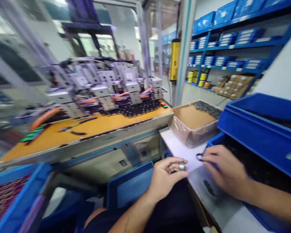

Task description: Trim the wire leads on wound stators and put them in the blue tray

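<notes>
My left hand [167, 176] is curled in front of me, its fingers around a small silver metal cylinder [181, 166]. Just to the right, my right hand [224, 165] pinches a small dark ring [199, 157] between thumb and fingertips, above the white side table [179, 147]. A short gap separates the two hands. Some blur lies on the right hand, and its other fingers are partly hidden. A dark spot, perhaps small parts or a shadow, shows on the table below the right hand.
An open carton [188, 136] with dark round parts stands behind my hands. Stacked blue bins [259, 119] are at the right. A machine bench [106, 124] holds pliers [75, 127] and many black round parts [138, 110]. Below is a blue tray [131, 191]; another bin [36, 173] sits left.
</notes>
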